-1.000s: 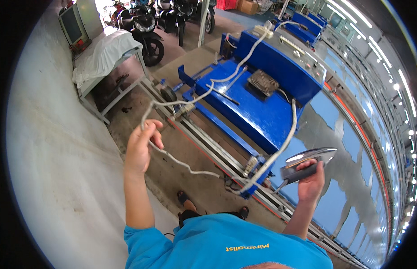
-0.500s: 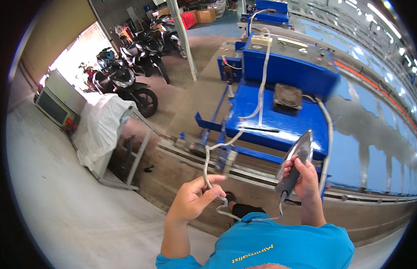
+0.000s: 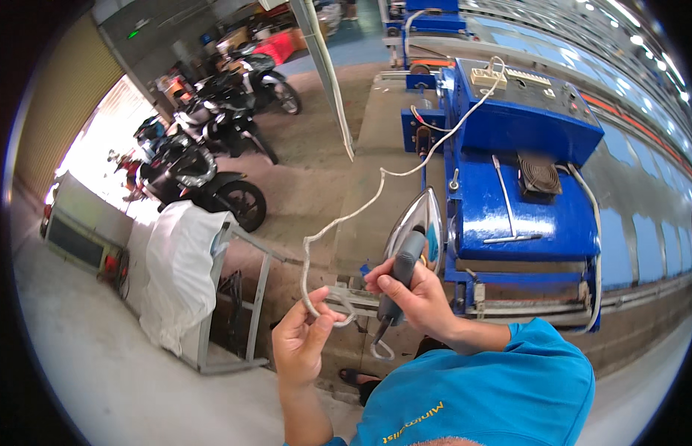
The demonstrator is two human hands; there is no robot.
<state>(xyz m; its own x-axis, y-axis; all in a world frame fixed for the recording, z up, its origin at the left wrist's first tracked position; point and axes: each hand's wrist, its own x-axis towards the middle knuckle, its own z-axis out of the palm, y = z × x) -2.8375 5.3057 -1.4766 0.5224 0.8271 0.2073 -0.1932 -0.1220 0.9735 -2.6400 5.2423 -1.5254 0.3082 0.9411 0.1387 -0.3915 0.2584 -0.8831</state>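
My right hand (image 3: pixel 420 297) is closed round the dark grey handle of a clothes iron (image 3: pixel 431 215), which is held up with its pointed, shiny tip away from me. A pale fabric-covered power cord (image 3: pixel 346 218) leaves the iron's rear and loops beside my left hand (image 3: pixel 301 338). The thumb and fingers of that hand pinch the cord. From there the cord runs up to a white power socket strip (image 3: pixel 486 76) on top of a blue machine (image 3: pixel 521 115). The iron hangs in the air left of the machine's lower blue shelf (image 3: pixel 524 223).
On the blue shelf sit a square fan grille (image 3: pixel 539 177) and thin rods (image 3: pixel 502 195). Metal rails (image 3: pixel 524 308) run below. To the left stands a metal frame (image 3: pixel 258 297) under a white cloth (image 3: pixel 184 260). Motorcycles (image 3: pixel 205 175) are parked beyond, near a pole (image 3: pixel 324 74).
The iron has moved left, from in front of the blue shelf to beside it, closer to my left hand. My view has shifted, and the cord now hangs away from the shelf.
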